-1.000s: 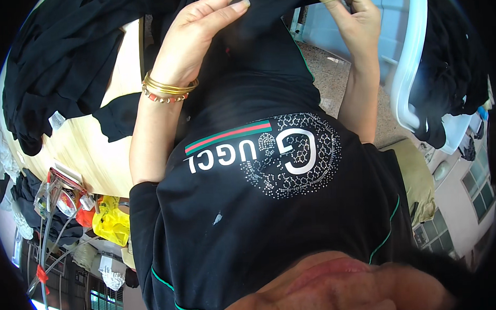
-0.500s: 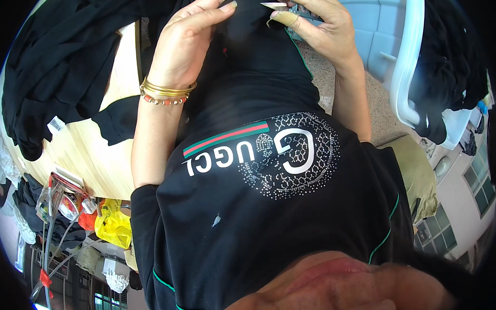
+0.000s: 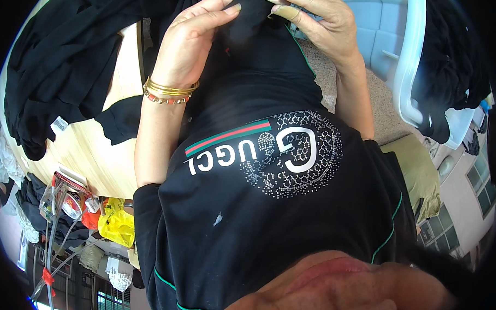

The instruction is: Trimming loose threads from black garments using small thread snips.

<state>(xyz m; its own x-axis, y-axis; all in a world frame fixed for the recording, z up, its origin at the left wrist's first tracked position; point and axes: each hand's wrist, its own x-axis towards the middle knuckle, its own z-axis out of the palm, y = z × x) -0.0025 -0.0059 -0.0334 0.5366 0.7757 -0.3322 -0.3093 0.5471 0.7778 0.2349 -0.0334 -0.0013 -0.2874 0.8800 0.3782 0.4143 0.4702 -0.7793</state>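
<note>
At the top of the head view, my left hand (image 3: 197, 39), with gold bangles and a beaded bracelet at the wrist, is closed on a piece of black cloth (image 3: 248, 18). Across from it, my right hand (image 3: 322, 24) pinches at the cloth's right side, thumb against forefinger. A yellowish cover wraps that thumb. Small thread snips are in this hand; the fingers hide most of them now, and only a greyish bit shows under the thumb. The cloth hangs in front of my black shirt, and its far part is cut off by the frame.
Heaped black garments (image 3: 64, 63) lie on a pale wooden table (image 3: 89, 155) at left. A light blue plastic tub (image 3: 411, 56) stands at right, with more black cloth (image 3: 447, 66) beyond it. A yellow plastic bag (image 3: 116, 222) and a metal frame (image 3: 54, 227) are at lower left.
The pointed blade that showed between my right thumb and forefinger is now hidden. My right fingertips have drawn together at the cloth. My left hand has barely shifted.
</note>
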